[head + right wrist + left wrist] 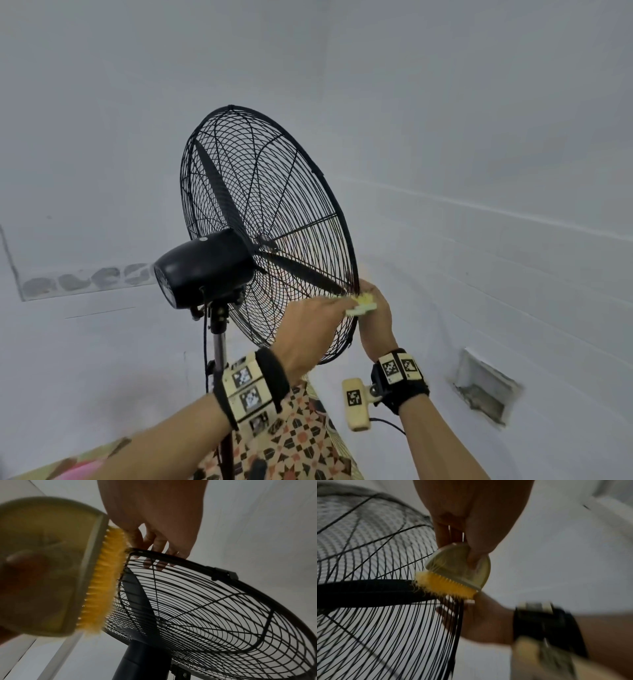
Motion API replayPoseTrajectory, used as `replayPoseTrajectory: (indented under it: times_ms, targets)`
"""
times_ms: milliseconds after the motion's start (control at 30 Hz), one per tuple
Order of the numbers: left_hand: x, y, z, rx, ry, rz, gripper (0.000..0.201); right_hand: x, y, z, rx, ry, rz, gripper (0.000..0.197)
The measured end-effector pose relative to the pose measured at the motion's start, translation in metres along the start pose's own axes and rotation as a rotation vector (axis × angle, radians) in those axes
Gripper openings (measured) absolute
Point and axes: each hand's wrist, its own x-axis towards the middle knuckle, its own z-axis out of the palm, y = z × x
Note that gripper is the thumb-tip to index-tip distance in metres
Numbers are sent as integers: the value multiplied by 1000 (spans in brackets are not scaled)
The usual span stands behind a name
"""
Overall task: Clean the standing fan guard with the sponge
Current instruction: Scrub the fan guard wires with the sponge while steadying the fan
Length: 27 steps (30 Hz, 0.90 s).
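The standing fan's black wire guard (260, 192) faces right, with black blades inside. My left hand (308, 329) pinches the sponge (362, 305), a pale round holder with a fuzzy yellow edge. In the left wrist view the sponge (453, 574) lies yellow edge down against the guard (376, 615) wires at the rim, beside a blade tip (368, 591). My right hand (375, 322) grips the lower right rim just behind the sponge. In the right wrist view the right hand (154, 513) curls its fingers over the guard (223, 608) rim, next to the sponge (102, 581).
The black motor housing (205, 267) sits on a metal pole (219, 349) with a cable running down it. White walls surround the fan, with a recessed opening (486, 387) low on the right wall. A patterned mat (301, 438) lies below my wrists.
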Motion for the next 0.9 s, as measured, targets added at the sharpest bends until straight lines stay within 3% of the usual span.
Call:
replayPoseTrajectory:
  times_ms: [67,167,200,267,333,400,433,567,667,767,833,900]
  targets:
    - [20,-7,-18,17,111,-19,42,0,-1,0,-1,14,-13,28]
    - [48,-21,-56,75,409,14,42,-2,-4,8,59,50,39,31]
    - [50,-24,-60,107,433,22,43,-2,-4,10,87,63,55,30]
    - [40,-25,-49,142,373,70,45,-1,-5,12,101,81,55,27]
    - [20,-19,-26,80,191,105,43,0,-3,12,87,83,19,25]
    - [7,-17,-11,-31,35,25,30,-4,-4,14,68,102,-35,28]
    - [7,-21,-10,-98,19,-13,28,-7,-6,15,56,114,-84,31]
    - [33,-52,-36,-223,129,77,42,-27,-31,27,-125,90,-528,35]
    - [55,-72,-55,-183,59,178,36,-34,-56,42,-426,-15,-863,39]
    - [68,-89,-63,-181,1,215,39,-33,-63,56,-584,43,-846,30]
    - [72,-102,-66,-127,-36,255,66,-36,-52,59,-515,122,-744,24]
    - [80,-113,-72,-22,-48,212,89,-42,-31,58,-441,168,-690,19]
